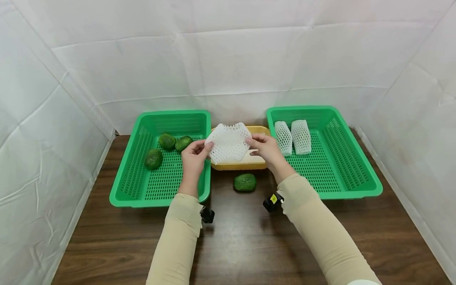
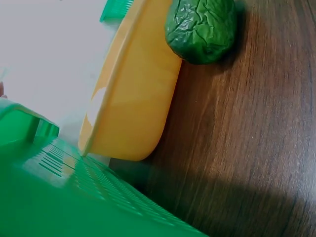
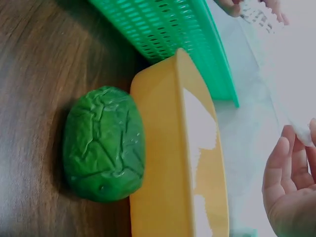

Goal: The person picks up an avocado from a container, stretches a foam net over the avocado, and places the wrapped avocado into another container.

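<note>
Above a yellow tray (image 1: 239,167), a white foam net sleeve (image 1: 229,143) is held spread between two hands. My left hand (image 1: 193,159) pinches its left edge between thumb and fingers, and my right hand (image 1: 270,151) pinches the right edge. More white foam netting (image 3: 201,123) lies inside the tray, partly hidden under the held sleeve. On the table in front of the tray lies one wrinkled dark-green avocado (image 1: 244,182), seen close up in both wrist views. The left wrist view shows almost nothing of the left hand.
At left, a green basket (image 1: 120,190) contains three avocados (image 1: 153,159). A second green basket (image 1: 363,186) at right holds two white net-wrapped pieces (image 1: 301,137) side by side. Both baskets flank the tray on a brown wooden table (image 1: 242,245), with white sheeting (image 1: 235,59) behind.
</note>
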Demonstrator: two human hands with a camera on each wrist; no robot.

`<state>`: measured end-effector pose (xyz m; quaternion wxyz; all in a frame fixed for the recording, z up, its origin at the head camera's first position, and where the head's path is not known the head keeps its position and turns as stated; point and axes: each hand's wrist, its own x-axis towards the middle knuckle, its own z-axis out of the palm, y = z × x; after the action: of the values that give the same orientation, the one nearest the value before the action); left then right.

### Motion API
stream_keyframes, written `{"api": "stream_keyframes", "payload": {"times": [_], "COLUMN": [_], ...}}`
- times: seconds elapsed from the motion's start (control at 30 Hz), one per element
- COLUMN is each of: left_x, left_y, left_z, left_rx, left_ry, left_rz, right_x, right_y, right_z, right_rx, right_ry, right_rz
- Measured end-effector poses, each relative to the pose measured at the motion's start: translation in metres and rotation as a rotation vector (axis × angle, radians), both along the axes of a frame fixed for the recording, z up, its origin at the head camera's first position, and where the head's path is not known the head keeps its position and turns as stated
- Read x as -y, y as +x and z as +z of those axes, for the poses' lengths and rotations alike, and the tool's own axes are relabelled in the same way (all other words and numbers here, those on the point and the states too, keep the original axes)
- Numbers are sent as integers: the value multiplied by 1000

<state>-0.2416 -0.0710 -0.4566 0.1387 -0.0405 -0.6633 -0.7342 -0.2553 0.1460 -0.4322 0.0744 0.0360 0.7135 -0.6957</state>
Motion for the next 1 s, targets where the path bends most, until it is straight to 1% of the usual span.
{"api": "stream_keyframes", "payload": {"times": [0.03, 0.1, 0.17, 0.27, 0.3, 0.33, 0.37, 0.47, 0.5, 0.57, 0.6, 0.67, 0.7, 0.73, 0.8, 0.87, 0.93, 1.0], "left_x": [0, 0, 0, -1, -2, -2, -2, -4, -5, -7, -8, -9, -9, -9, -9, -8, -8, -7], "left_y": [0, -1, 0, 2, 2, 3, 3, 3, 3, 3, 3, 2, 2, 3, 3, 4, 4, 4], "left_z": [0, 0, 2, 2, 2, 2, 1, 2, 2, 1, 1, 1, 1, 1, 0, 0, 0, -1], "left_rx": [13, 41, 62, 78, 88, 91, 94, 116, 122, 124, 127, 136, 140, 147, 154, 152, 140, 124], "left_ry": [-3, -2, -1, -20, -25, -38, -65, -143, -177, -237, -254, -280, -291, -293, -298, -302, -298, -289], "left_rz": [-22, -97, -206, -382, -430, -463, -479, -495, -488, -464, -456, -434, -424, -420, -423, -431, -438, -447], "right_x": [0, 3, 6, 10, 12, 13, 14, 14, 13, 11, 9, 5, 3, 1, -2, -3, -3, -1], "right_y": [0, 1, 3, 7, 8, 9, 10, 11, 10, 9, 8, 7, 6, 5, 5, 7, 10, 14], "right_z": [0, 0, -1, 0, 0, 0, 1, 4, 4, 5, 4, 2, 0, -3, -8, -13, -17, -17], "right_rx": [-10, -30, -61, -102, -116, -127, -135, -139, -135, -128, -120, -106, -94, -91, -77, -71, -72, -69], "right_ry": [1, 4, -1, -42, -58, -75, -86, -115, -117, -103, -83, -5, 54, 123, 290, 449, 576, 685], "right_rz": [18, 69, 145, 244, 271, 294, 308, 333, 324, 282, 255, 208, 196, 205, 271, 374, 467, 532]}}
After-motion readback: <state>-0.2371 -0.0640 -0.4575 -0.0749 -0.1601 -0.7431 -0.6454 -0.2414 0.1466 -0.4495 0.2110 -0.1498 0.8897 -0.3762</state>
